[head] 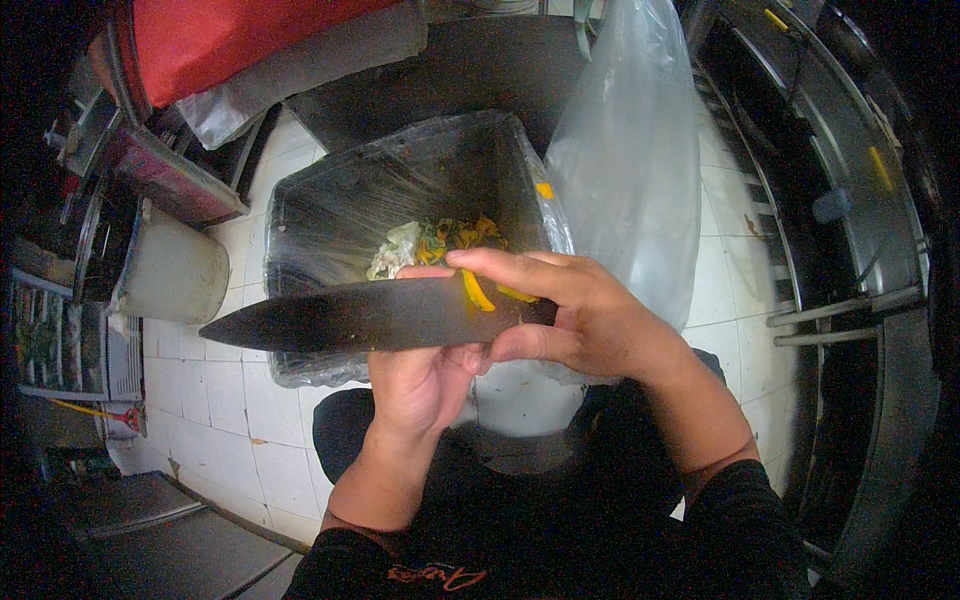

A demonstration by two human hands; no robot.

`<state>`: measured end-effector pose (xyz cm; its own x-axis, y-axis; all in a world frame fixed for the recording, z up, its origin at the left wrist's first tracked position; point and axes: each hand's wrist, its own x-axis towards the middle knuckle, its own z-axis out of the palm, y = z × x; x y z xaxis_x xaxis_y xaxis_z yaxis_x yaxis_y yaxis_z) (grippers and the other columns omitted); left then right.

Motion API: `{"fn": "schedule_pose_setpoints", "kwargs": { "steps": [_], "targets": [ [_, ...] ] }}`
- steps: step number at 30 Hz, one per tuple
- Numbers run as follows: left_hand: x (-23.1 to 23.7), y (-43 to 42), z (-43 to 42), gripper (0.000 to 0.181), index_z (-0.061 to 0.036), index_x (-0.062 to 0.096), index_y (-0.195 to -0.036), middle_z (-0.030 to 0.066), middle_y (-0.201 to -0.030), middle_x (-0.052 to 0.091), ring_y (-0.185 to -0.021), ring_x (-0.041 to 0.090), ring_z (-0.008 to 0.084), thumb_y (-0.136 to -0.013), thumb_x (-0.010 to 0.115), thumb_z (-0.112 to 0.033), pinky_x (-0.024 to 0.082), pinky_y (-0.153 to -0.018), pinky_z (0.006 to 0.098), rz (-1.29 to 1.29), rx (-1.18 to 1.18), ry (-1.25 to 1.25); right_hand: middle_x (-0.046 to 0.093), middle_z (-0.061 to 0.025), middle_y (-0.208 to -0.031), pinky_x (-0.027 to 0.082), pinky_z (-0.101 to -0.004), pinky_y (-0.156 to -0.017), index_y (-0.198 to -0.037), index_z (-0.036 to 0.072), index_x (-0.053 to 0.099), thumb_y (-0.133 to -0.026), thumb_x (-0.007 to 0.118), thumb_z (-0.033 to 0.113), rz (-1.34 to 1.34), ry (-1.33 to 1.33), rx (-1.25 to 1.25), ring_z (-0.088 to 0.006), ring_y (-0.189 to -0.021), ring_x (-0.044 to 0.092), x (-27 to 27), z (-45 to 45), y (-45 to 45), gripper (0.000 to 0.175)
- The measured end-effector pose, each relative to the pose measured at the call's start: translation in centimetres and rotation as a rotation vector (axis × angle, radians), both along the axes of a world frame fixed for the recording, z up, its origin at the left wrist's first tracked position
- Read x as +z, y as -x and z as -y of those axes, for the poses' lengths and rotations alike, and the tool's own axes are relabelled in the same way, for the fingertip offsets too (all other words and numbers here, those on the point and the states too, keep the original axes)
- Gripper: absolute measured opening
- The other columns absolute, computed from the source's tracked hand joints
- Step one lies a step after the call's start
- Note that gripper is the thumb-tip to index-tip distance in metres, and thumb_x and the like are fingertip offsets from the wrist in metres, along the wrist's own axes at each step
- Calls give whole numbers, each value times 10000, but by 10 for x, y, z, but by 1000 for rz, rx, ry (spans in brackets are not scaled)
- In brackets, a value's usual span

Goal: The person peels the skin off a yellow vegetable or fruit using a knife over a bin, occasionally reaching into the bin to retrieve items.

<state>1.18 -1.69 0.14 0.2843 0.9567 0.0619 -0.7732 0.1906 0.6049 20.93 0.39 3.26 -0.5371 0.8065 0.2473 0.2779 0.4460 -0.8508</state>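
A broad kitchen knife blade (337, 319) lies sideways across both hands, its tip to the left. Around its right end, where the handle is hidden, my right hand (585, 307) is closed, fingers over the blade's upper side. Beneath the blade is my left hand (420, 386), its fingers mostly covered, so its hold is unclear. Yellow strips of peel (478, 291) stick to the blade near my right fingers. Below the hands stands a dark bin lined with clear plastic (322, 217), with orange and green scraps (450, 236) and a whitish clump (397, 251) inside.
A large translucent plastic bag (630, 172) stands right of the bin. To the left are a whitish bucket (180, 262) and a plastic crate (67, 337). Metal kitchen equipment (870, 225) lines the right side. A red surface (225, 37) is at upper left, above white floor tiles (217, 397).
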Motion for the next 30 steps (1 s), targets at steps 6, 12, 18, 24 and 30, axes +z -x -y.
{"fn": "schedule_pose_setpoints", "kwargs": {
  "steps": [6,12,18,24,30],
  "targets": [
    [3,-1,1,204,-23,552,-1105,52,-711,593,-583,537,148,-967,566,-173,451,-551,284,-178,42,45,669,-135,-1192,512,-362,-890,-1451,156,480,-869,743,271,-170,-39,15,-268,-1038,663,-16,-5,3,649],
    [2,5,-6,293,-39,475,-1218,107,-882,647,-641,577,167,-970,588,-148,470,-577,301,-150,7,10,631,-57,-999,470,-247,-590,-1518,113,372,-990,551,464,-256,387,-13,-117,-665,567,-15,-5,7,659],
    [5,-1,-10,308,-30,448,-1230,118,-959,653,-732,613,164,-962,581,-101,503,-667,289,-405,149,-60,499,-14,-745,380,-229,-443,-1574,124,213,-1026,399,554,-258,838,-167,-84,-499,442,-10,-2,1,721],
    [0,-3,-14,350,-31,455,-1238,87,-955,651,-771,612,129,-917,593,-16,497,-700,262,-495,219,-109,510,-7,-739,374,-212,-445,-1542,106,296,-1009,409,583,-293,792,-114,-68,-505,449,-8,-1,3,724],
    [-11,5,-17,200,-35,559,-1089,24,-919,614,-790,580,81,-903,631,-25,463,-717,220,-610,198,-122,488,17,-715,357,-192,-446,-1478,78,415,-972,414,655,-421,731,-18,-54,-503,437,0,2,0,767]
  ]
}}
